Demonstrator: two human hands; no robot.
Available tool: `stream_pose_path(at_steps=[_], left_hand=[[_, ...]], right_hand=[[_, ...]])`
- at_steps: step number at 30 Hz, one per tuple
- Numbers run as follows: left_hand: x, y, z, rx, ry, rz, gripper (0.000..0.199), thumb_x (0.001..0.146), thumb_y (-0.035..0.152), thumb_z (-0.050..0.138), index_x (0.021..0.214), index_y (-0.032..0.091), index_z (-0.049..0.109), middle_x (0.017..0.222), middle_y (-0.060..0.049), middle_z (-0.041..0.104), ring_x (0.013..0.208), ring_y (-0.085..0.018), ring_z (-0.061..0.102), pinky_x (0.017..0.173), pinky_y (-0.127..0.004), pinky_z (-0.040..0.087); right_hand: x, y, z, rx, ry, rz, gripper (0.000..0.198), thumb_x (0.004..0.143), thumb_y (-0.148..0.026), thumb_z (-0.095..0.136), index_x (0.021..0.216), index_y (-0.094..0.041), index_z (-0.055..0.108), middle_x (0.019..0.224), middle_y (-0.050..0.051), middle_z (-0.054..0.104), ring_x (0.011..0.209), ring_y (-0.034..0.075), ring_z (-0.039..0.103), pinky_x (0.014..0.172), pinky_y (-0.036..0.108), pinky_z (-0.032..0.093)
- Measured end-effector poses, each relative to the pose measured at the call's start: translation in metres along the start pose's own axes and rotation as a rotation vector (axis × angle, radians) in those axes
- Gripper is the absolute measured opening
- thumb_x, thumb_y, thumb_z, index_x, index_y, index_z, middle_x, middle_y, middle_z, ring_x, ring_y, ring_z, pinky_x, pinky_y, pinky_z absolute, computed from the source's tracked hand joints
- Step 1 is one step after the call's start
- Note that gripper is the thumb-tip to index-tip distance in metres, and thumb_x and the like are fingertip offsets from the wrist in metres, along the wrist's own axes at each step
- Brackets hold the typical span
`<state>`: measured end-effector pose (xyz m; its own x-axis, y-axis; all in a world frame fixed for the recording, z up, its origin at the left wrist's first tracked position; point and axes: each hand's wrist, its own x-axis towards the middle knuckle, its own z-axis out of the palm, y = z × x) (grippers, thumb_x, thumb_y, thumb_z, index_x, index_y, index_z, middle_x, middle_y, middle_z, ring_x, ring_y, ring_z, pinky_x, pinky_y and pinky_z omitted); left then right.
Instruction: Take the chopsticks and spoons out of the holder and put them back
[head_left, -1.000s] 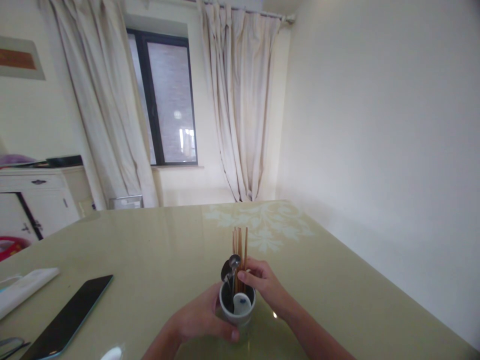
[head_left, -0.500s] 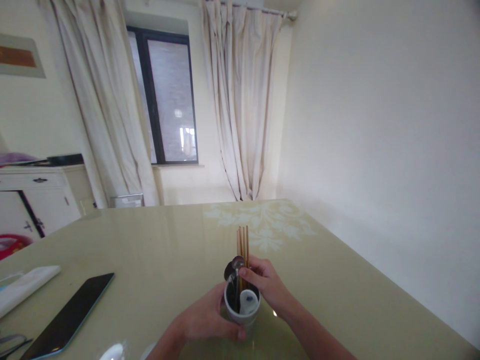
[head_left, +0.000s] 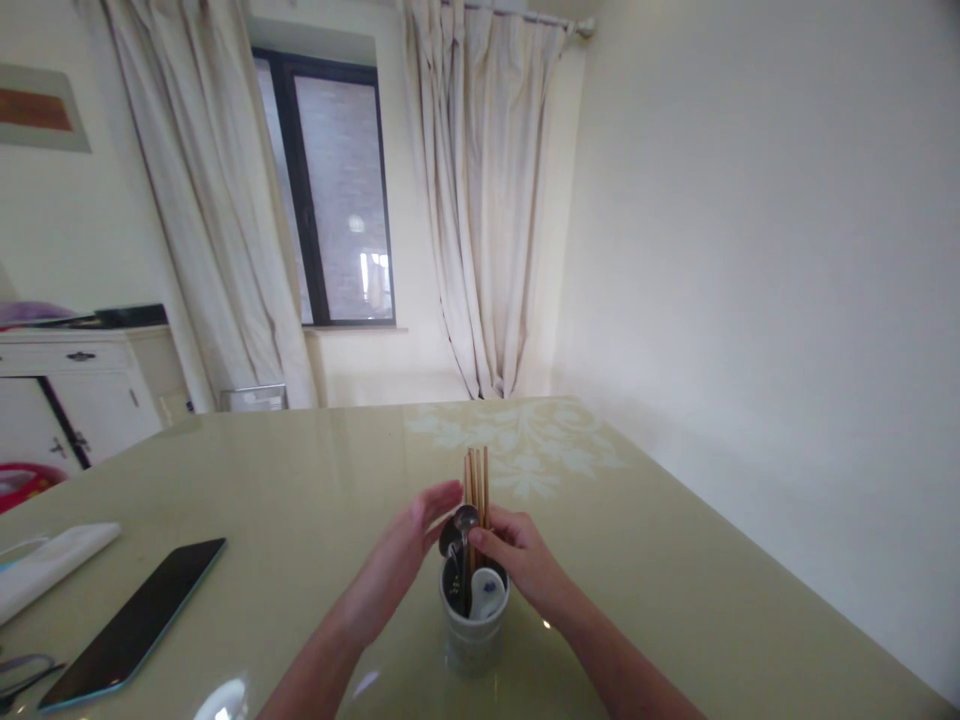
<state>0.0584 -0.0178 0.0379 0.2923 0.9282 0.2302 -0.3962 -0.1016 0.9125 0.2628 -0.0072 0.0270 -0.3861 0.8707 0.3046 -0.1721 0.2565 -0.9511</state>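
A pale cup (head_left: 475, 635) stands upright on the table in front of me. Several wooden chopsticks (head_left: 477, 482) rise from it, with metal spoons (head_left: 466, 517) at their left. Inside the rim, towards me, sits a white ceramic spoon (head_left: 487, 592) with a small blue mark. My right hand (head_left: 529, 565) is closed on the chopsticks from the right, its thumb across their front and its other fingers partly hidden behind. My left hand (head_left: 409, 545) is raised at the left of the spoons, fingers stretched out close to the spoons and chopsticks; it holds nothing.
On the glossy table (head_left: 337, 480), a dark tablet or phone (head_left: 139, 625) lies at the left, beside a long white object (head_left: 56, 570). A dark cable or strap (head_left: 26, 675) is at the lower left. A wall (head_left: 765, 330) runs along the right side.
My left hand has let go of the cup's side and moved up beside the spoons and chopsticks. The cup appears slightly further left in view. My right hand stays on the chopsticks.
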Motion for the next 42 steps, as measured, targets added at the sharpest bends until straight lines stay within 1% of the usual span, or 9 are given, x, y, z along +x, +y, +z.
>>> stream_pose_path(at_steps=[4, 8, 12, 16, 24, 32, 35, 39, 42], left_hand=[[0.020, 0.029, 0.024, 0.157, 0.050, -0.088, 0.060, 0.090, 0.061, 0.075, 0.134, 0.020, 0.071, 0.127, -0.013, 0.079, 0.127, -0.031, 0.067, 0.119, -0.048, 0.042], [0.035, 0.050, 0.046, 0.256, -0.059, -0.130, 0.053, 0.084, 0.057, 0.082, 0.119, 0.017, 0.077, 0.114, -0.013, 0.082, 0.104, -0.027, 0.075, 0.099, -0.040, 0.054], [0.041, 0.053, 0.051, 0.323, -0.017, -0.125, 0.048, 0.079, 0.055, 0.086, 0.101, 0.013, 0.082, 0.100, -0.012, 0.083, 0.086, -0.022, 0.074, 0.082, -0.032, 0.054], [0.042, 0.052, 0.047, 0.368, 0.048, -0.098, 0.045, 0.074, 0.054, 0.090, 0.091, 0.014, 0.085, 0.085, -0.008, 0.082, 0.077, -0.020, 0.070, 0.077, -0.031, 0.051], [0.046, 0.047, 0.044, 0.355, 0.090, -0.071, 0.045, 0.066, 0.054, 0.095, 0.086, 0.015, 0.085, 0.081, -0.006, 0.082, 0.076, -0.020, 0.071, 0.077, -0.032, 0.052], [0.048, 0.041, 0.044, 0.353, 0.129, -0.029, 0.049, 0.062, 0.057, 0.097, 0.077, 0.014, 0.078, 0.073, -0.005, 0.078, 0.069, -0.016, 0.068, 0.069, -0.027, 0.050], [0.047, 0.039, 0.044, 0.281, 0.048, -0.063, 0.049, 0.069, 0.058, 0.093, 0.084, 0.014, 0.078, 0.084, -0.008, 0.082, 0.072, -0.017, 0.070, 0.071, -0.028, 0.053], [0.046, 0.038, 0.046, 0.118, -0.053, -0.181, 0.054, 0.075, 0.054, 0.092, 0.109, 0.014, 0.078, 0.102, -0.013, 0.084, 0.088, -0.020, 0.076, 0.086, -0.033, 0.058], [0.045, 0.039, 0.047, 0.100, -0.063, -0.216, 0.055, 0.077, 0.055, 0.090, 0.112, 0.014, 0.078, 0.105, -0.014, 0.084, 0.093, -0.023, 0.077, 0.088, -0.035, 0.059]], right_hand=[[-0.001, -0.002, -0.001, 0.047, -0.043, 0.004, 0.040, 0.091, -0.057, 0.079, 0.094, -0.017, 0.079, 0.085, 0.003, 0.072, 0.077, 0.020, 0.066, 0.075, 0.032, 0.053], [-0.002, -0.005, -0.003, 0.049, -0.091, -0.006, 0.039, 0.092, -0.056, 0.078, 0.096, -0.017, 0.079, 0.089, 0.004, 0.074, 0.082, 0.021, 0.067, 0.079, 0.033, 0.054], [-0.001, -0.007, -0.005, 0.000, -0.094, -0.025, 0.041, 0.093, -0.058, 0.076, 0.095, -0.017, 0.078, 0.091, 0.005, 0.074, 0.087, 0.023, 0.066, 0.081, 0.034, 0.053], [-0.001, -0.008, -0.005, -0.060, -0.096, -0.060, 0.042, 0.094, -0.059, 0.074, 0.092, -0.018, 0.079, 0.088, 0.004, 0.072, 0.088, 0.023, 0.064, 0.082, 0.034, 0.051], [0.001, -0.003, -0.008, -0.081, -0.110, -0.086, 0.040, 0.093, -0.057, 0.075, 0.091, -0.019, 0.081, 0.099, 0.006, 0.074, 0.088, 0.024, 0.066, 0.080, 0.035, 0.054], [0.002, -0.006, -0.006, -0.229, -0.049, -0.247, 0.034, 0.098, -0.050, 0.071, 0.087, -0.020, 0.084, 0.102, 0.007, 0.077, 0.097, 0.027, 0.069, 0.093, 0.039, 0.052], [0.001, -0.003, -0.005, -0.234, -0.031, -0.263, 0.033, 0.097, -0.048, 0.071, 0.083, -0.020, 0.083, 0.101, 0.007, 0.077, 0.100, 0.027, 0.069, 0.095, 0.040, 0.051], [0.001, 0.004, -0.006, -0.273, 0.015, -0.254, 0.035, 0.096, -0.048, 0.072, 0.077, -0.019, 0.080, 0.091, 0.006, 0.076, 0.090, 0.025, 0.067, 0.087, 0.037, 0.051], [0.000, 0.006, -0.007, -0.286, 0.023, -0.247, 0.035, 0.093, -0.049, 0.074, 0.074, -0.020, 0.077, 0.084, 0.004, 0.073, 0.084, 0.024, 0.065, 0.082, 0.036, 0.050]])
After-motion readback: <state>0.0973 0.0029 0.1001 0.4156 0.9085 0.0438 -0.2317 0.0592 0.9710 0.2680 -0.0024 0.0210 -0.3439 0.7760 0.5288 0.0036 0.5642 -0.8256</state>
